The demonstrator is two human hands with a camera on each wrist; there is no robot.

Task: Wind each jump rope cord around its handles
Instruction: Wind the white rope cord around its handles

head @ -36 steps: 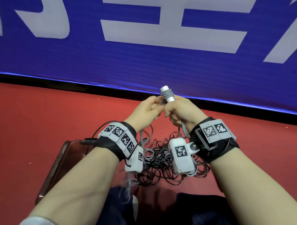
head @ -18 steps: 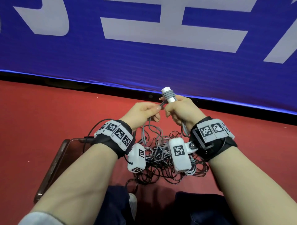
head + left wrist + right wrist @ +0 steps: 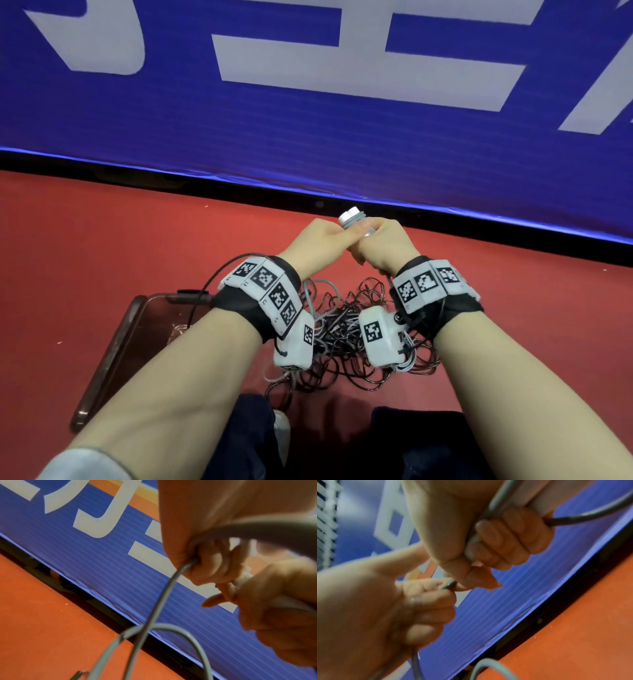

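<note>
Overhead, the blue banner (image 3: 308, 113) carries big white characters, cut off and unreadable. Its lower edge meets bare red floor (image 3: 85, 246). The left hand (image 3: 320, 245) pinches the grey cord (image 3: 164, 593); the right hand (image 3: 385, 246) is clenched round the white handles (image 3: 352, 219) — upright, tip tilted slightly left, coils near the top. Loose cords (image 3: 346, 342) lie tangled below the wrists.

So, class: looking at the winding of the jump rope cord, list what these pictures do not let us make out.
- Number of turns on the white handles: head view, both hands cover all but the top.
- Whether there are one or two handles: right wrist view, right hand hides them.
- Which loops in the floor pile belong to the grey cord: wrist units overlap them.
</note>
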